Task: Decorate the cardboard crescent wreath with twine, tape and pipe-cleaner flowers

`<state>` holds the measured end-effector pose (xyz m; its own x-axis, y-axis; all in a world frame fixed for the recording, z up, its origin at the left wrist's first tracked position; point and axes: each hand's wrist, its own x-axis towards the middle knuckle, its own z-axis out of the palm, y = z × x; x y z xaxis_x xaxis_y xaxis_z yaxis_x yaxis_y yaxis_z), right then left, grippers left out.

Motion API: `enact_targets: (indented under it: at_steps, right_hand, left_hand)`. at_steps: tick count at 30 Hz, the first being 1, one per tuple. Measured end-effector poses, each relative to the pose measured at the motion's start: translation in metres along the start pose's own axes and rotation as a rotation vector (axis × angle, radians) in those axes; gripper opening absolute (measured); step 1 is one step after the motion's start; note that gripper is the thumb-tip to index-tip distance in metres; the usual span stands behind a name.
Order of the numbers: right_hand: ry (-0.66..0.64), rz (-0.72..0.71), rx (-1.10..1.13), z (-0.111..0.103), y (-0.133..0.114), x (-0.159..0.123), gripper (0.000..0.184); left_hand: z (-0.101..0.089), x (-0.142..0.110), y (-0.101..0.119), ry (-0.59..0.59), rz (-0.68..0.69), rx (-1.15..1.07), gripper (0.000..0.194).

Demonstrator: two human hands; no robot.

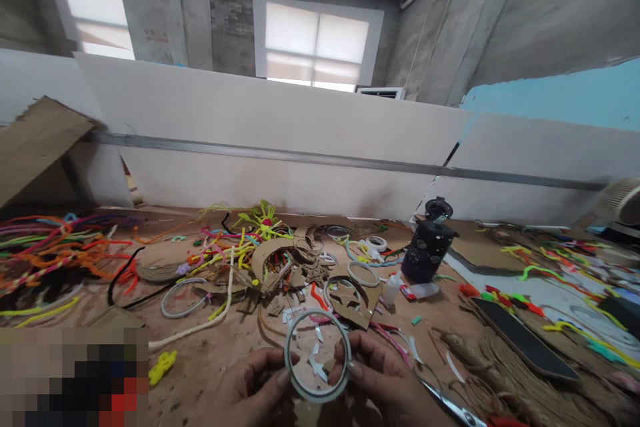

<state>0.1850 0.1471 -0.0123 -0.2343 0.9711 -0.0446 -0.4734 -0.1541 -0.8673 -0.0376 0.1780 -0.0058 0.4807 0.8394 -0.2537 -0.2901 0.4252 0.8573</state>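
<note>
Each grip is closed on the ring (320,395): the left hand (257,383) pinches one side, the right hand (385,377) the other, above the littered surface (200,377). Uneven squeezing could bend it or make it slip; a careless drop of the right hand could meet the scissors (450,403) nearby.

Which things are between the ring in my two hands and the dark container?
Between the ring and the dark container, the head view shows a small whitish bottle and some brown cardboard.
</note>
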Motion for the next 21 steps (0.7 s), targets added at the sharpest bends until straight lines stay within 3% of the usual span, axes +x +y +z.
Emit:
enact_targets:
  at_steps: [3, 7, 11, 13, 17, 21]
  right_hand:
    - [-0.009, 0.019, 0.085, 0.003, 0.002, 0.001, 0.032]
    - [0.009, 0.036, 0.124, 0.002, 0.004, 0.001, 0.032]
    - [0.037, 0.037, 0.102, 0.001, 0.004, -0.001, 0.063]
    - [0.049, 0.026, 0.077, 0.002, 0.005, -0.002, 0.071]
    - [0.044, 0.025, 0.026, 0.005, 0.006, -0.008, 0.042]
    - [0.039, -0.018, -0.119, 0.003, 0.008, -0.011, 0.041]
  left_hand:
    - [-0.002, 0.001, 0.0, 0.05, 0.047, -0.013, 0.057]
    - [-0.005, 0.003, -0.003, 0.121, 0.159, 0.015, 0.094]
    - [-0.003, 0.001, -0.004, 0.06, 0.149, -0.012, 0.107]
    - [0.0, -0.001, -0.003, 0.047, 0.12, -0.079, 0.101]
    - [0.005, -0.006, 0.002, 0.111, 0.012, -0.201, 0.063]
    - [0.005, -0.007, 0.004, 0.122, -0.073, -0.153, 0.052]
